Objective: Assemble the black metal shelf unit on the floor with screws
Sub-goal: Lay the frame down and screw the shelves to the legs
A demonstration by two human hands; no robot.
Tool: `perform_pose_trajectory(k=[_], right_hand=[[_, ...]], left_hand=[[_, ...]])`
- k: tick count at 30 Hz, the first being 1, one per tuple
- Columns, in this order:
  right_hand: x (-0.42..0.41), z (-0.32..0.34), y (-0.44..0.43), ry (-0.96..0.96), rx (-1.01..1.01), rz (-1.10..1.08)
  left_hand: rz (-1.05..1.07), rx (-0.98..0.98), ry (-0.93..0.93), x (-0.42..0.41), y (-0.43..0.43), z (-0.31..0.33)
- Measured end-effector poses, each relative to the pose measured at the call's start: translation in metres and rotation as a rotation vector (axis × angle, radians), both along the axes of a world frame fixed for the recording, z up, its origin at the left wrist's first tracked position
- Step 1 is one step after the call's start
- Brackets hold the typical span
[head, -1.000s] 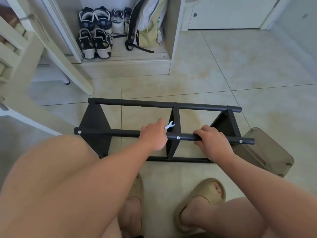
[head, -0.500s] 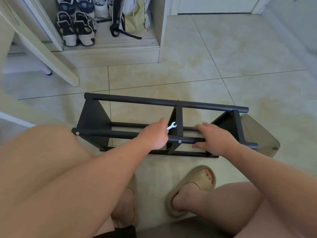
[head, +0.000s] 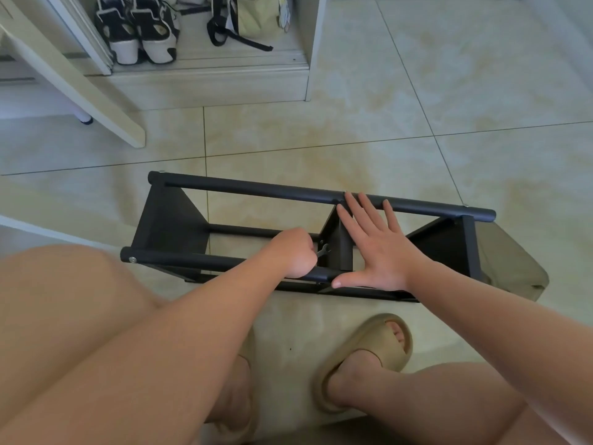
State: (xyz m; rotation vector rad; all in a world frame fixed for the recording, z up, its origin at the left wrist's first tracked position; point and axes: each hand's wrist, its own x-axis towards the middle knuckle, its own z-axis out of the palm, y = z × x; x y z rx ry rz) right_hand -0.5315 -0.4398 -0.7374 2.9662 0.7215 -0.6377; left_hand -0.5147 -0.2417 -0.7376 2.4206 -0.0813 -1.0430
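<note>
The black metal shelf unit [head: 256, 192] lies on its side on the tiled floor, its long tubes running left to right with dark panels at both ends and in the middle. My left hand [head: 293, 253] is curled round a small silver wrench [head: 322, 251] and sits on the near tube beside the middle panel. My right hand [head: 373, 244] hovers flat with fingers spread over the middle panel, fingertips reaching the far tube. A screw head [head: 132, 259] shows at the near tube's left end.
An olive fabric bin [head: 510, 268] lies behind the shelf's right end. My feet in tan slippers [head: 369, 354] are just in front of the shelf. Shoes [head: 141, 30] and a bag [head: 256, 17] fill a closet at the back; a white slanted frame [head: 73, 78] stands at left.
My right hand has let go of the near tube and now stretches flat toward the far tube. The left hand stays on the near tube with the wrench. The view has tilted further down.
</note>
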Motion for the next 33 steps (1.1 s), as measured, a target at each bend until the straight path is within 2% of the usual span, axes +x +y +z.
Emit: perform_pose_trajectory(k=[16,26,33], right_hand=[[-0.012,-0.005,-0.009,0.003,0.066,-0.017],[-0.016,-0.01,-0.011,-0.019,0.061,-0.032],[-0.019,-0.013,-0.01,-0.059,0.099,-0.078]], left_hand=[[0.021,-0.135,0.004,0.001,0.002,-0.001],[-0.013,-0.137,0.05,0.003,0.003,0.005],[0.008,-0.235,0.077,0.011,0.01,-0.001]])
